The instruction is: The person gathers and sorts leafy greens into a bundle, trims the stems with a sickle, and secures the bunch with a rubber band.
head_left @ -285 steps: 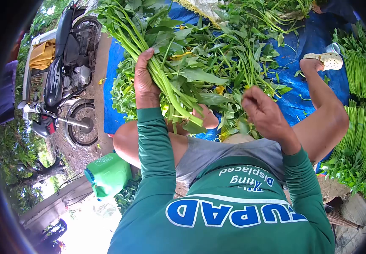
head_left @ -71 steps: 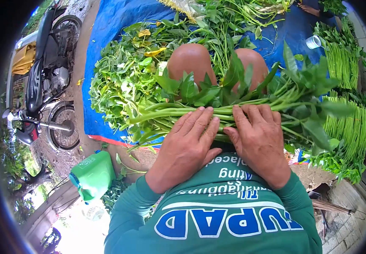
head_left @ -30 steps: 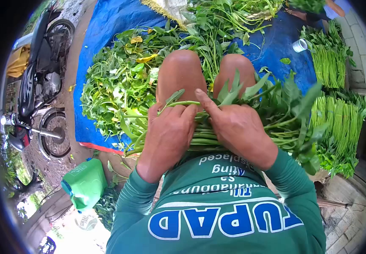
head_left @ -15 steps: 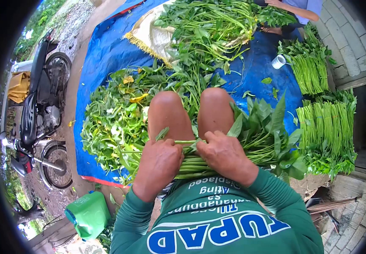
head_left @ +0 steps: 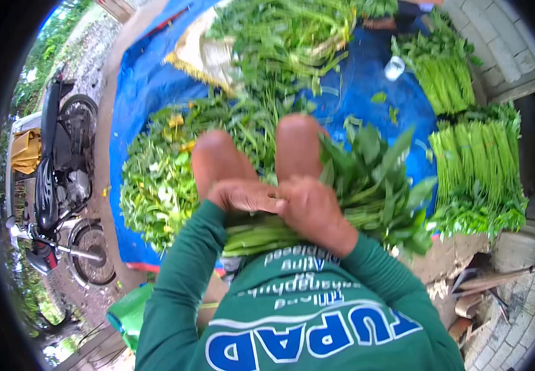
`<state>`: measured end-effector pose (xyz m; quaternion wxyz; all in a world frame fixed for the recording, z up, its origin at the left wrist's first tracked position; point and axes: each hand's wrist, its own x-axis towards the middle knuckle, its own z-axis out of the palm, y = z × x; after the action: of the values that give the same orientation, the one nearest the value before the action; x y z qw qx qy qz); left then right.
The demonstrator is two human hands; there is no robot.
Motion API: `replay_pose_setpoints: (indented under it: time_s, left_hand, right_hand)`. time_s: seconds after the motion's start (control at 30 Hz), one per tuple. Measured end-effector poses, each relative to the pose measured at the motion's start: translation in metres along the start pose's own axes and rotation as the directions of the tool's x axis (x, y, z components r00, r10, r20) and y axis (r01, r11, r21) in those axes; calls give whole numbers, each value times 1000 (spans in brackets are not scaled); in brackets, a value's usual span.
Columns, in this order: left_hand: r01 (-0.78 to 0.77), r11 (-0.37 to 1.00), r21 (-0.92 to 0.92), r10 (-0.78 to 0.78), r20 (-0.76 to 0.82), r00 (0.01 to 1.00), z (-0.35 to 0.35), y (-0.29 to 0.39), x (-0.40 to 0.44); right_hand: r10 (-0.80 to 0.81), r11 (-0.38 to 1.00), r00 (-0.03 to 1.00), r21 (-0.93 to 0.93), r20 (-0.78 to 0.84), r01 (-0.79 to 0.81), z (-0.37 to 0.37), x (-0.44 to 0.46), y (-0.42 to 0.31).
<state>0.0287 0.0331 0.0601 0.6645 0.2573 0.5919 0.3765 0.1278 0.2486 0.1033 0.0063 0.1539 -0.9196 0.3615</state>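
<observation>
A bundle of water spinach (head_left: 258,240) lies across my lap, its stalks to the left and its broad leaves to the right. My right hand (head_left: 317,213) is closed over the top of the stalks. My left hand (head_left: 245,195) reaches across above the bundle, its fingers pressed together and meeting the right hand's knuckles. Motion blur and the overlap of the hands hide what is between the left fingers. Loose trimmed greens (head_left: 150,198) are heaped beyond my knees and to the left.
A blue tarp (head_left: 357,99) carries a large pile of greens (head_left: 273,37) and a white cup (head_left: 394,68). Tied bundles (head_left: 474,164) are stacked at the right. A motorcycle (head_left: 51,179) stands left, with a green jug (head_left: 128,315) nearer. Part of another person shows at the top right.
My left hand has moved up and right, from the stalks to beside my right hand. My right hand has shifted slightly. The whole view has shifted and the leaves are blurred.
</observation>
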Motion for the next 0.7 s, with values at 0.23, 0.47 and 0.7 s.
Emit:
replay_pose_setpoints:
  time_s: [0.23, 0.47, 0.7]
  left_hand:
    - [159, 938, -309, -232, -218, 948, 39, 45, -13]
    - [162, 968, -193, -212, -272, 939, 38, 52, -13]
    - [202, 971, -132, -237, -363, 901, 46, 70, -18]
  right_hand:
    - [301, 588, 950, 769, 82, -253, -59, 23, 16]
    - [-231, 968, 925, -20, 302, 248, -87, -20, -27]
    - [85, 983, 892, -185, 445, -1, -83, -44, -50]
